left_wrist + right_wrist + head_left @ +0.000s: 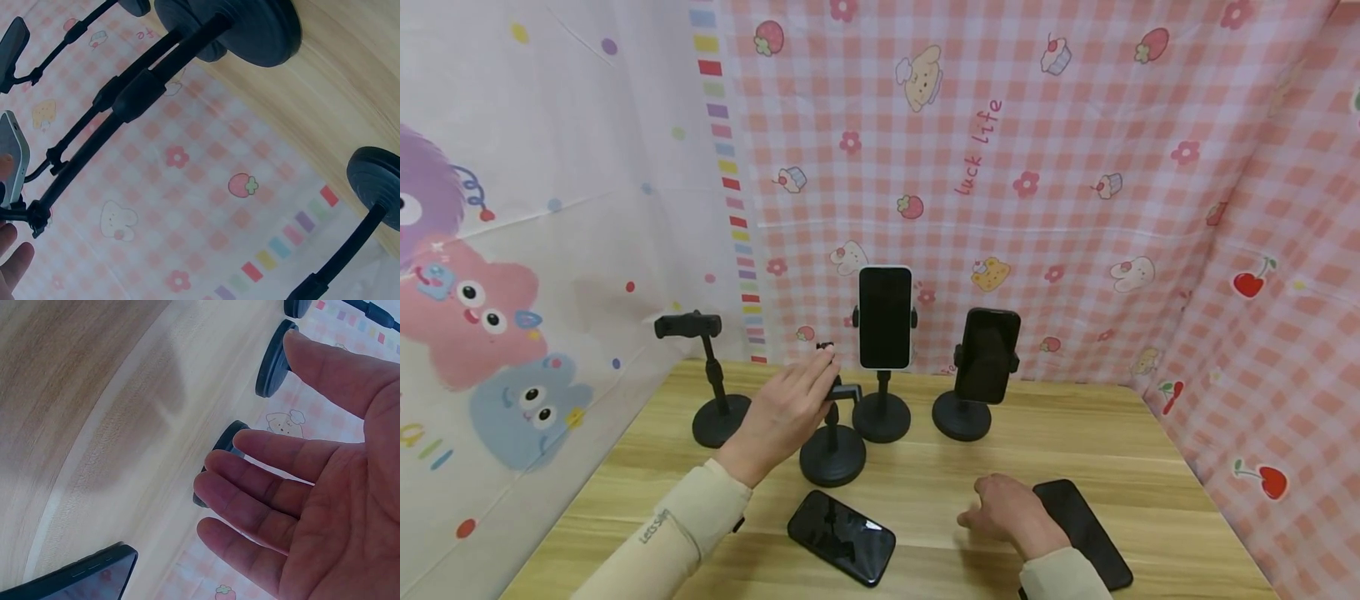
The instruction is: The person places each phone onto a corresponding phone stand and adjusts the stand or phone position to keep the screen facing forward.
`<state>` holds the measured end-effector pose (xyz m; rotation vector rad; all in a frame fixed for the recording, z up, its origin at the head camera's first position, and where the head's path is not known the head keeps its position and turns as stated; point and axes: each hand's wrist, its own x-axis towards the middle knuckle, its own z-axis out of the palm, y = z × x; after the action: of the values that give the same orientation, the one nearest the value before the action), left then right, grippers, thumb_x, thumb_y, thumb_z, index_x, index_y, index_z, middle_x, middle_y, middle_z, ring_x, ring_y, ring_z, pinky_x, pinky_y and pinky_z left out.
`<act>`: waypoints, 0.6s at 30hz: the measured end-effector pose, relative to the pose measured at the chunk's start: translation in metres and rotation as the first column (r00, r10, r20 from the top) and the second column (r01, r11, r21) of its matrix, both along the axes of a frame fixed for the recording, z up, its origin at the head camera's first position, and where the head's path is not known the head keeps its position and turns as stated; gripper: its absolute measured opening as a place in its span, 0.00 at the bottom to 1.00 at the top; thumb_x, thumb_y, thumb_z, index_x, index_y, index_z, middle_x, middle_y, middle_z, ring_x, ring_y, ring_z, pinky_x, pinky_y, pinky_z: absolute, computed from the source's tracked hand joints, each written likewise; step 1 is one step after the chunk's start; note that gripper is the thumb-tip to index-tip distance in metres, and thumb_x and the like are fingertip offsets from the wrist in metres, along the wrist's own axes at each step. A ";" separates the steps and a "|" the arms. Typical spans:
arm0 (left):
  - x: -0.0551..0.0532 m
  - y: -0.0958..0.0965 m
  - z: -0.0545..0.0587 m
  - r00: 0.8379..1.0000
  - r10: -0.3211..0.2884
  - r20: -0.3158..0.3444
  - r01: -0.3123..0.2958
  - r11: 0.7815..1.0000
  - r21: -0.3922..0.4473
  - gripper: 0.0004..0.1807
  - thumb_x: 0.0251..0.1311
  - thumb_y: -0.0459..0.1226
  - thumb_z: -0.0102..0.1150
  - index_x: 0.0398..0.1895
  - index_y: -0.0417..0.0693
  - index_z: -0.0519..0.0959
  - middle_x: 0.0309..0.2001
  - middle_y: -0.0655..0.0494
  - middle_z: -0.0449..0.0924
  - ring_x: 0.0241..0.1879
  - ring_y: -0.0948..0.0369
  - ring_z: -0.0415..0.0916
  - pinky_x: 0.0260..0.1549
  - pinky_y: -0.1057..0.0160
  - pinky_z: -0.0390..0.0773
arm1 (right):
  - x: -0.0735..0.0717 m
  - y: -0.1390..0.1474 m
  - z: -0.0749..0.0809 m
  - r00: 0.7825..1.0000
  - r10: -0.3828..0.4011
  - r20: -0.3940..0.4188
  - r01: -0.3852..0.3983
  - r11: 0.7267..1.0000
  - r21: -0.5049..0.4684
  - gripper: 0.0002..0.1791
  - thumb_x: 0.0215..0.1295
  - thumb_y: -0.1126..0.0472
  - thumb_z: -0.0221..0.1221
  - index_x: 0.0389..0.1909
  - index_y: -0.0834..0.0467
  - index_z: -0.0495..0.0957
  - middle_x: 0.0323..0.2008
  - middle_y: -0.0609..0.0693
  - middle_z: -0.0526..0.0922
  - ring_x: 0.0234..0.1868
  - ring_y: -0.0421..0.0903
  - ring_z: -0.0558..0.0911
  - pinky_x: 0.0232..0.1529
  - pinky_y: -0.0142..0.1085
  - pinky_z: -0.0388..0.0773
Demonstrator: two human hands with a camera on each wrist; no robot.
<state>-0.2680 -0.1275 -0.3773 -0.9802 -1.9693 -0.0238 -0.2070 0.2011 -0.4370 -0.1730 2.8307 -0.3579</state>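
My left hand [786,408] is at the top of a black phone stand [832,457], gripping its holder between thumb and fingers. Much of that holder is hidden behind the hand; only the fingertips [15,265] show at the left wrist view's edge. My right hand [1011,512] hovers over the table with loosely bent fingers and holds nothing; its palm and spread thumb show in the right wrist view. Beside it lies a black phone [1084,533]. Another black phone [842,537] lies face up in front of the gripped stand.
Behind, a stand carries a white-edged phone [885,317] upright. To its right another stand holds a black phone [988,356], slightly tilted. A stand with a bare holder [688,325] is at the left. Patterned cloth [1075,125] hangs behind the wooden table [1067,442].
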 end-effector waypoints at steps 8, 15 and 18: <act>0.002 0.005 -0.001 0.999 0.041 -0.022 -0.041 0.999 -0.017 0.36 0.46 0.32 0.78 0.60 0.32 0.74 0.63 0.37 0.72 0.58 0.47 0.77 0.51 0.53 0.79 | -0.002 0.000 -0.001 1.000 0.004 0.012 -0.004 1.000 0.007 0.30 0.59 0.48 0.69 0.53 0.67 0.78 0.52 0.62 0.80 0.54 0.61 0.78 0.56 0.55 0.72; 0.002 0.008 -0.002 0.998 0.060 -0.025 -0.060 0.998 -0.007 0.35 0.46 0.31 0.78 0.59 0.31 0.74 0.63 0.34 0.72 0.57 0.46 0.78 0.48 0.52 0.80 | -0.002 0.000 -0.003 1.000 0.018 -0.006 -0.018 1.000 0.013 0.29 0.58 0.47 0.69 0.51 0.67 0.79 0.50 0.62 0.80 0.52 0.60 0.78 0.55 0.55 0.73; 0.003 0.009 -0.002 0.996 0.080 -0.029 -0.081 0.997 -0.017 0.36 0.45 0.32 0.78 0.59 0.31 0.74 0.63 0.36 0.73 0.56 0.47 0.78 0.49 0.53 0.79 | -0.002 0.000 -0.004 1.000 0.021 -0.008 -0.021 1.000 0.010 0.29 0.58 0.47 0.69 0.50 0.67 0.79 0.50 0.62 0.80 0.52 0.60 0.78 0.54 0.55 0.73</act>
<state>-0.2646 -0.1189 -0.3791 -0.9074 -1.9843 0.0530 -0.2092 0.2014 -0.4406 -0.2017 2.8357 -0.3392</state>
